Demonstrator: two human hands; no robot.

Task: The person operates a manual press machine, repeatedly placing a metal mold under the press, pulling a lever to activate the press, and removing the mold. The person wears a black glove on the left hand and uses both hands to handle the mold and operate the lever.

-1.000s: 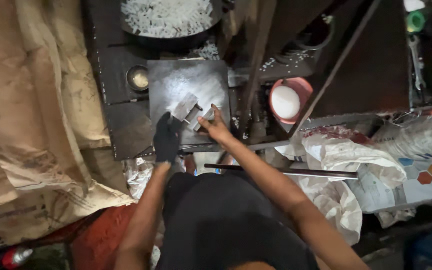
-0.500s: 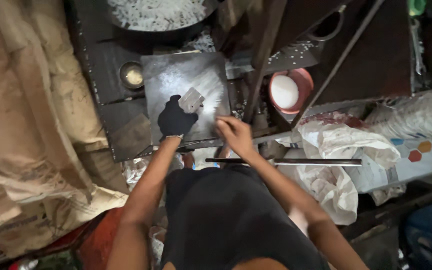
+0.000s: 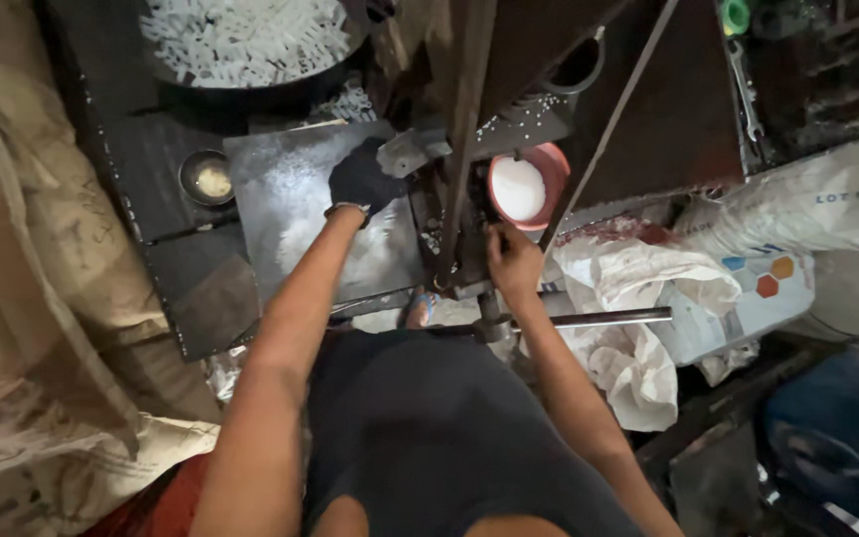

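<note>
Your gloved left hand [image 3: 362, 181] is gripping a small grey metal piece [image 3: 405, 154] above the powder-dusted plate [image 3: 290, 214] at centre frame, while your bare right hand [image 3: 514, 261] is closing around the press frame (below the red bowl [image 3: 529, 184]).

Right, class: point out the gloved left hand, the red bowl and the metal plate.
Left hand [image 3: 362, 181], head view, back of the dark glove.
Red bowl [image 3: 555, 159], head view, its right rim.
Metal plate [image 3: 295, 214], head view, bare dusty middle.
</note>
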